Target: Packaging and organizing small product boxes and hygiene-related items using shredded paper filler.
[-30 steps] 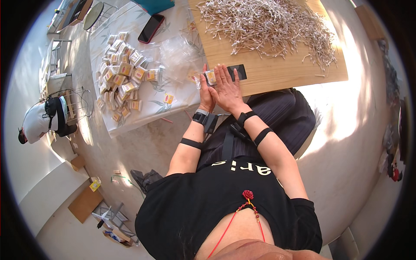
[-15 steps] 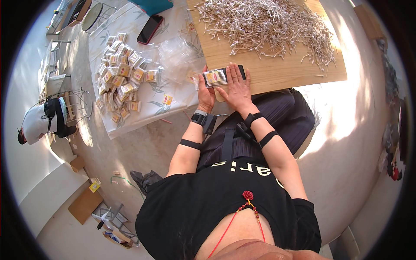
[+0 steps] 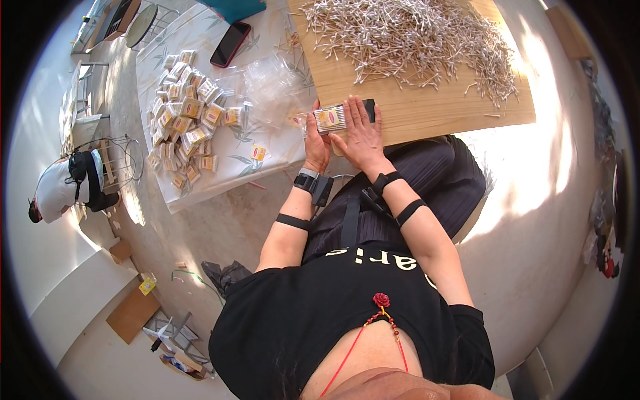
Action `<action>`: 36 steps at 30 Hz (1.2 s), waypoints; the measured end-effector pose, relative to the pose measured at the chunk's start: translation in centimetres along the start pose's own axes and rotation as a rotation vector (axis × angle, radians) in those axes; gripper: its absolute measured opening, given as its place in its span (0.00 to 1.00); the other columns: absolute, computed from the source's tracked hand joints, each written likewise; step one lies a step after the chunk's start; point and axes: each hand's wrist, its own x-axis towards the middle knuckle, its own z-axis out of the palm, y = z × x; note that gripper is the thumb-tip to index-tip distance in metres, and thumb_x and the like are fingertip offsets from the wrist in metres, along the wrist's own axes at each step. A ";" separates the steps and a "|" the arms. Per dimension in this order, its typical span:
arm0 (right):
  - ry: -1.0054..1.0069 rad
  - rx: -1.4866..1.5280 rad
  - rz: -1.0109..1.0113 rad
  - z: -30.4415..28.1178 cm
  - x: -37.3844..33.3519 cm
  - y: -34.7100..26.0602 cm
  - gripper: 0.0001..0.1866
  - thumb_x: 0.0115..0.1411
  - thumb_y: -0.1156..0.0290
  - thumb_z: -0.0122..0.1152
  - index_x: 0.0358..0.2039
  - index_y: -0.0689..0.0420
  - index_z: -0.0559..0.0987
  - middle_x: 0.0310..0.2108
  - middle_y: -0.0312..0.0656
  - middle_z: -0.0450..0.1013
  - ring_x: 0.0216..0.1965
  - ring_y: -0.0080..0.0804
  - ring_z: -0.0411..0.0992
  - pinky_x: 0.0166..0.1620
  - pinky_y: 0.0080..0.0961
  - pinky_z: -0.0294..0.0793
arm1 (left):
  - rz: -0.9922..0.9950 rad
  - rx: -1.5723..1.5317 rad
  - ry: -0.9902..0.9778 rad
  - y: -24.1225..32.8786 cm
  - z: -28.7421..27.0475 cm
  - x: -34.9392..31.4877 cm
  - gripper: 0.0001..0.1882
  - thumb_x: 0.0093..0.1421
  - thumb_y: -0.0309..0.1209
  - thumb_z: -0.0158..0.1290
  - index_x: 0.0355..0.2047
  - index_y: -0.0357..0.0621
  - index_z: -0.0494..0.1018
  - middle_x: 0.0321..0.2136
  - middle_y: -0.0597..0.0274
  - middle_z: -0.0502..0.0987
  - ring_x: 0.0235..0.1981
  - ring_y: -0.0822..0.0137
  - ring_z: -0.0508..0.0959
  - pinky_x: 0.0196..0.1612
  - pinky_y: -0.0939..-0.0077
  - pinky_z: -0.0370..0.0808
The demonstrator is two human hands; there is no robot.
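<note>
A clear pack of cotton swabs (image 3: pixel 330 119) with a yellow label lies at the near left corner of the wooden board. My left hand (image 3: pixel 316 148) grips the pack's left end, thumb and fingers bent around it. My right hand (image 3: pixel 363 139) lies flat with fingers stretched out over the pack's right end. Under those fingers is a flat black piece (image 3: pixel 369 109), mostly hidden; its right end sticks out. How far the pack overlaps the black piece I cannot tell.
Loose cotton swabs (image 3: pixel 413 43) lie heaped on the wooden board (image 3: pixel 427 113). To the left, a pile of filled swab packs (image 3: pixel 183 123), clear plastic bags (image 3: pixel 270 90), a label card (image 3: pixel 258 153) and a phone (image 3: pixel 231 45) rest on the covered table (image 3: pixel 227 177). A person (image 3: pixel 60 187) bends over at far left.
My right hand has shifted slightly left along the pack, its fingers more together. My left hand keeps its hold with barely any movement.
</note>
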 end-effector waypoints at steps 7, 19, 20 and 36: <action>-0.019 0.012 -0.009 -0.1 0.1 0.0 0.52 0.69 0.34 0.45 0.79 0.59 0.47 0.82 0.43 0.39 0.82 0.34 0.31 0.78 0.55 0.21 | 0.002 0.040 -0.003 -0.1 0.0 0.0 0.34 0.80 0.52 0.34 0.76 0.42 0.55 0.68 0.54 0.69 0.66 0.61 0.72 0.69 0.64 0.71; -0.026 -0.010 -0.013 0.1 -0.8 0.6 0.54 0.68 0.33 0.46 0.79 0.61 0.46 0.82 0.45 0.38 0.82 0.35 0.29 0.78 0.55 0.22 | 0.028 0.033 -0.008 -0.8 -0.7 0.1 0.33 0.80 0.50 0.34 0.75 0.42 0.55 0.69 0.55 0.68 0.68 0.60 0.70 0.71 0.61 0.67; -0.026 -0.010 -0.010 0.1 -0.9 0.4 0.54 0.68 0.33 0.46 0.79 0.61 0.46 0.82 0.45 0.38 0.82 0.35 0.29 0.78 0.55 0.22 | 0.010 0.033 -0.009 -0.7 -0.6 0.0 0.33 0.80 0.50 0.34 0.75 0.42 0.55 0.69 0.54 0.68 0.68 0.60 0.69 0.70 0.61 0.67; -0.027 -0.045 -0.008 -0.3 0.3 0.4 0.53 0.69 0.31 0.43 0.79 0.60 0.48 0.82 0.45 0.39 0.82 0.36 0.30 0.78 0.54 0.21 | 0.020 0.059 0.001 -0.8 -0.4 0.2 0.33 0.81 0.50 0.34 0.75 0.40 0.55 0.67 0.54 0.70 0.66 0.61 0.72 0.69 0.63 0.69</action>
